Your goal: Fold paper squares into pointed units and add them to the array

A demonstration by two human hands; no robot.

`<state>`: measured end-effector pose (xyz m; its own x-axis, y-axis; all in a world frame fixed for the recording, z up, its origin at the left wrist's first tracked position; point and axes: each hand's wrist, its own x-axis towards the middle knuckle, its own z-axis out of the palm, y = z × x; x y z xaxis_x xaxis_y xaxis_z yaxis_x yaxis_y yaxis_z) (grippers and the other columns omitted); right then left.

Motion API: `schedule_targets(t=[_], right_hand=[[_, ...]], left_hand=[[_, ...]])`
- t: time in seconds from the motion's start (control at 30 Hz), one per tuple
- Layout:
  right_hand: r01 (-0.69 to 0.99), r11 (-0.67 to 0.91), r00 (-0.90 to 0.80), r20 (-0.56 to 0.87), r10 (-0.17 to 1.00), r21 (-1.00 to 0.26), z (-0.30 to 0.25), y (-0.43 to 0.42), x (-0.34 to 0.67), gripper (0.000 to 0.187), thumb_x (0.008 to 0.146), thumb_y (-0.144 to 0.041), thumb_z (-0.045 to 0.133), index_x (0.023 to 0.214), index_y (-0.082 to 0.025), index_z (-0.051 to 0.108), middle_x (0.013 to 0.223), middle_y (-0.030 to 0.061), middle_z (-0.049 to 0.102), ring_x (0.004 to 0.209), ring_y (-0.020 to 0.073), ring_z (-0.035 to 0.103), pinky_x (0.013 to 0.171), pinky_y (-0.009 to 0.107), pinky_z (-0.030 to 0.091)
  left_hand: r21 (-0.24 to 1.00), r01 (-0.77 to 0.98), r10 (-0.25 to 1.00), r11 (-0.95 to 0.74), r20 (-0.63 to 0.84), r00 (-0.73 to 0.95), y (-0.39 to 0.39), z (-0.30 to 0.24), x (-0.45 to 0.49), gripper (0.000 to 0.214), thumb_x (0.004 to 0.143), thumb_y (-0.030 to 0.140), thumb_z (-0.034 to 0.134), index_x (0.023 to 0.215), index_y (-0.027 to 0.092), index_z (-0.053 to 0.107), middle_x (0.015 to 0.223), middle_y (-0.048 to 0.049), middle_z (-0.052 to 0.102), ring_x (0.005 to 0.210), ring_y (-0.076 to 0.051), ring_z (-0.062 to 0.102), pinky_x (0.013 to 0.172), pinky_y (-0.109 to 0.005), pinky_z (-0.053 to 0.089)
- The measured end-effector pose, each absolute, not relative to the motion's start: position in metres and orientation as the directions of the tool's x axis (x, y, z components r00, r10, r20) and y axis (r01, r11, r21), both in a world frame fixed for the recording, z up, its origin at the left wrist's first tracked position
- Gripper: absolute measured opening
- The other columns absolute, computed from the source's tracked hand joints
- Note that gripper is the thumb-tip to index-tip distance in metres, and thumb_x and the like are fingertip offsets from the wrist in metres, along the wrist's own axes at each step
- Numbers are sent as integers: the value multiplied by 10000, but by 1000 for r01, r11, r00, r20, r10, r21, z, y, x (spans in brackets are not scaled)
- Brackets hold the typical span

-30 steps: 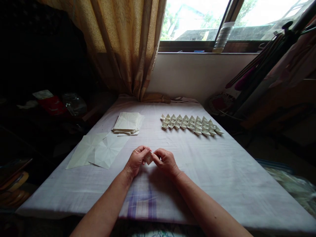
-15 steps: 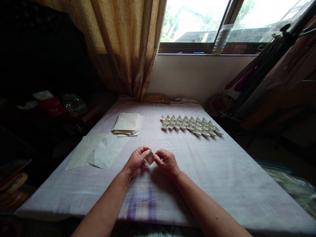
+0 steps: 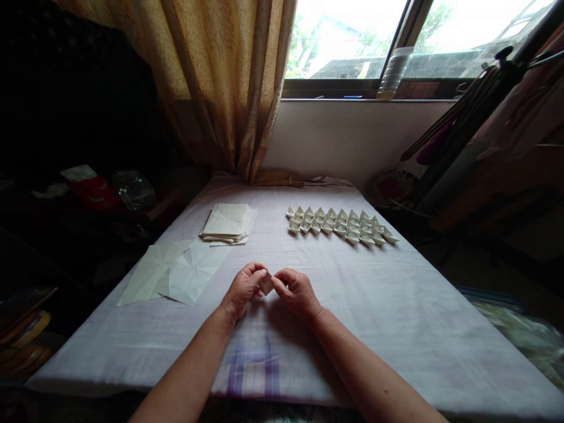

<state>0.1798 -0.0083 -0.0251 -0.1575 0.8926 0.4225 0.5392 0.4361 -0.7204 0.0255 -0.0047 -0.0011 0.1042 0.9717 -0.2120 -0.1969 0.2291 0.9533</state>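
Note:
Between my two hands is a small folded paper piece (image 3: 267,284), held just above the cloth. My left hand (image 3: 244,288) pinches its left side with thumb and fingers. The fingers of my right hand (image 3: 296,289) are closed on its right corner. Farther off to the right stand several folded paper boats (image 3: 328,224) in close rows. A stack of paper sheets (image 3: 227,221) lies beyond my left hand. Two creased paper sheets (image 3: 194,273) overlap flat at the left, star-shaped folds showing in them.
A pale cloth with purple stripes covers the table (image 3: 396,329). A gold curtain (image 3: 220,88) hangs to its far edge. On the window sill stands a plastic bottle (image 3: 393,73). A glass jar (image 3: 133,189) sits in the dark area at left.
The folded paper piece has tilted slightly between my fingers. Both hands keep nearly the same place and grip. The view has shifted a little.

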Motion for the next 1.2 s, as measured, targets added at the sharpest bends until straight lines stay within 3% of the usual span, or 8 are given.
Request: schedule_targets(t=[0.37,0.63,0.7,0.77,0.9,1.03,1.13,1.2], right_hand=[[527,302,-75,311,948,-794,-30,2,188,274,836,-308,516,647,-181,669,552,-9,641,512,110,547,519,198,410],[665,193,7,264,965,-722,-26,28,199,192,795,-284,594,643,-214,690,610,-6,662,583,134,562,583,235,387],[704,189,9,274,962,-685,-24,38,203,170,749,-231,638,584,-211,671,691,19,689,722,166,588,674,262,393],[735,179,16,281,960,-654,-23,46,205,167,724,-195,658,557,-204,660,788,41,708,856,201,585,753,297,380],[772,172,17,290,957,-612,-25,54,205,168,741,-177,650,575,-202,655,885,50,702,952,223,558,806,330,351],[793,183,-3,296,955,-581,-29,53,206,169,772,-222,659,606,-203,639,929,49,686,967,223,556,831,343,348],[816,235,-54,334,941,-529,-31,49,208,77,816,-245,631,763,-206,673,980,63,687,983,229,562,857,357,364],[812,303,-119,366,923,-499,-31,43,212,157,850,-230,594,979,-204,679,1062,80,688,1018,233,569,889,367,377]], left_hand=[[966,-110,967,232,-217,134,-5,-1,26,451,602,367,791,945,167,577,787,-13,655,649,-119,615,451,-161,421],[972,173,980,157,-175,96,26,-13,27,307,686,218,701,972,181,599,759,-4,665,516,-111,612,455,-190,424],[957,279,993,77,-99,64,36,-10,23,275,671,182,706,936,203,635,729,12,643,545,-127,614,529,-226,472],[931,364,997,-37,10,75,43,-4,20,254,678,158,700,920,232,677,878,-27,681,781,-181,661,754,-289,519],[833,470,944,-291,171,281,46,2,16,267,771,185,639,1011,267,724,1198,-47,676,1227,-257,531,1129,-409,295],[435,618,734,-655,174,656,49,-7,10,429,892,263,520,1317,280,572,1399,-48,558,1390,-279,371,1176,-529,102],[366,644,717,-672,105,689,53,-15,5,475,917,289,490,1392,301,492,1437,-39,518,1402,-281,351,1175,-538,54],[369,645,717,-670,95,690,56,-17,3,483,919,272,479,1399,318,481,1446,-26,509,1406,-286,342,1173,-544,43]])
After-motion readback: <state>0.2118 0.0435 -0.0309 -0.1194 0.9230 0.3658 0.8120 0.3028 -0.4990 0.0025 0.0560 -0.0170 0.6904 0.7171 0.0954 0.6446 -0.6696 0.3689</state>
